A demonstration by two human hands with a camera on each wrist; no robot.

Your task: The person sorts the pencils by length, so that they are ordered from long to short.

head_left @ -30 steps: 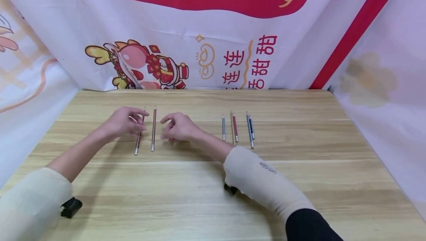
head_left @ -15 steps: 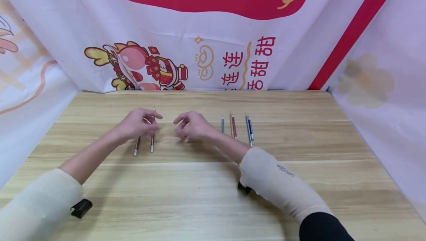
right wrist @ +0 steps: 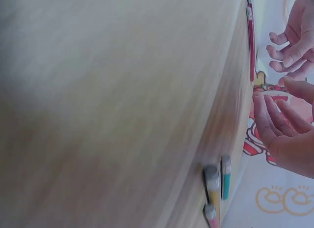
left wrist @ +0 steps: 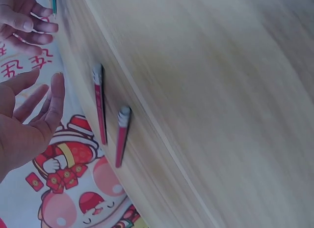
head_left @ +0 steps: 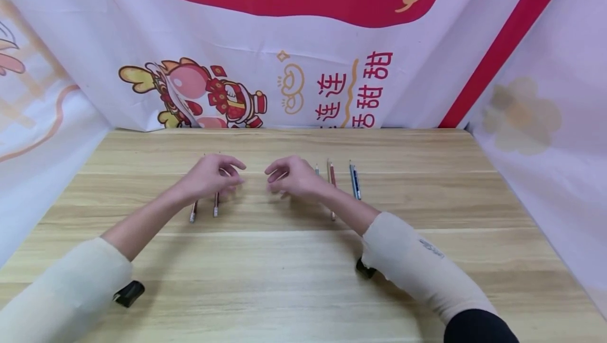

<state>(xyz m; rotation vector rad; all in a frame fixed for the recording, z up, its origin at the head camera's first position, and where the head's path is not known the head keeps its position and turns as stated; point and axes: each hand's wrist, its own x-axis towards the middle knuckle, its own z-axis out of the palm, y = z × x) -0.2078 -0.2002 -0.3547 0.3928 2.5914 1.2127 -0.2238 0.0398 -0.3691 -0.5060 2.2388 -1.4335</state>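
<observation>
My left hand (head_left: pixel 214 175) hovers above two dark red pencils, its loosely bent fingers holding nothing. The lower ends of the left pencil (head_left: pixel 194 212) and its neighbour (head_left: pixel 216 207) show below the hand; their upper parts are mostly hidden. Facing it across a small gap, my right hand (head_left: pixel 295 175) is likewise relaxed and holds nothing. Past the right hand lie a teal pencil (head_left: pixel 317 168), mostly covered by it, and a red pencil (head_left: pixel 333 174). In the left wrist view, both red pencils (left wrist: pixel 99 105) lie on the wood with white-banded eraser ends.
A blue pencil (head_left: pixel 353 179) and a shorter dark blue one (head_left: pixel 358 185) lie side by side farther right. The wooden table (head_left: pixel 265 280) ends at a printed white cloth (head_left: pixel 265 85) at the back. Cloth also hangs at both sides.
Both hands have moved to the right. My left hand has passed from the left red pencil over the second one, while my right hand has come nearer the right-side pencils.
</observation>
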